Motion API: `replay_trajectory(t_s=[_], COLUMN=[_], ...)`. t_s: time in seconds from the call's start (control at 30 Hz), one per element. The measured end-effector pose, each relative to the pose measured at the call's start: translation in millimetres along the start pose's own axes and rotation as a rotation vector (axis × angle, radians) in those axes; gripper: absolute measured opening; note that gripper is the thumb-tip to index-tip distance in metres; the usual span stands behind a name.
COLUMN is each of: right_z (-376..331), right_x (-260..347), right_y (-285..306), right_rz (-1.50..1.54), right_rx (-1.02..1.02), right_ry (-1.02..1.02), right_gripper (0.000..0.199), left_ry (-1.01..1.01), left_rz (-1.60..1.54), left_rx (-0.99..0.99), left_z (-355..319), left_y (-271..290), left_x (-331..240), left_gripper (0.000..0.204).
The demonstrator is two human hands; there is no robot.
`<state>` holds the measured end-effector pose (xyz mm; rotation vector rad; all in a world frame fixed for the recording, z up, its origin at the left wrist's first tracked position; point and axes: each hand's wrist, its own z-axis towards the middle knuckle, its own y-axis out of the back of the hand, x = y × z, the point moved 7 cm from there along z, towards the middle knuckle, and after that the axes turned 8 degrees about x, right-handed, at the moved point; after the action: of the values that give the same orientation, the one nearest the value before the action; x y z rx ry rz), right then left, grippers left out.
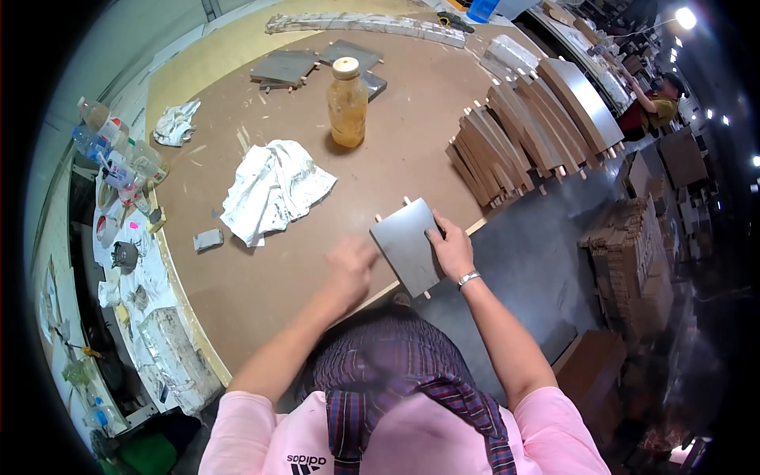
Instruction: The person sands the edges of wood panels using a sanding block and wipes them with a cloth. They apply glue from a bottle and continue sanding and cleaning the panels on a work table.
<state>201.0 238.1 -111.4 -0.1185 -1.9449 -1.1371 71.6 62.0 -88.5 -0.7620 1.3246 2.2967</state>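
Observation:
My right hand [454, 252] grips the right edge of a grey rectangular board [408, 245], its thumb lying on the face. Short wooden dowels stick out of the board's far and near ends. It is held tilted above the table's front edge. Close to the board's left edge is my left hand [353, 265], smeared by motion, so its fingers cannot be made out. A crumpled white cloth [277, 190] lies on the brown table [301, 261] beyond my left hand. Farther back stands a bottle [347, 107] of amber stuff with a pale cap.
Many similar doweled boards [514, 131] stand in a row at the table's right. Several grey boards [289, 67] lie at the back. A small grey block [208, 240] sits at left, near plastic bottles [119, 154]. Stacked cardboard [629, 261] and another person [661, 103] are off to the right.

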Motion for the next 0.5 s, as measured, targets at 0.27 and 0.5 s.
replay_trajectory(t_s=[0.27, 0.5], right_z=[-3.9, -2.6], right_x=[4.0, 9.5], right_y=[1.2, 1.7], right_rz=[0.005, -0.019], right_rx=[0.067, 0.079], right_ry=[-0.074, -0.099], right_gripper=[0.046, 0.046], left_ry=[0.053, 0.146], left_rz=[0.01, 0.081], left_rx=[0.028, -0.021], left_z=[-4.9, -6.8], left_y=[5.8, 9.1], left_x=[0.7, 6.1], left_gripper=[0.018, 0.012])
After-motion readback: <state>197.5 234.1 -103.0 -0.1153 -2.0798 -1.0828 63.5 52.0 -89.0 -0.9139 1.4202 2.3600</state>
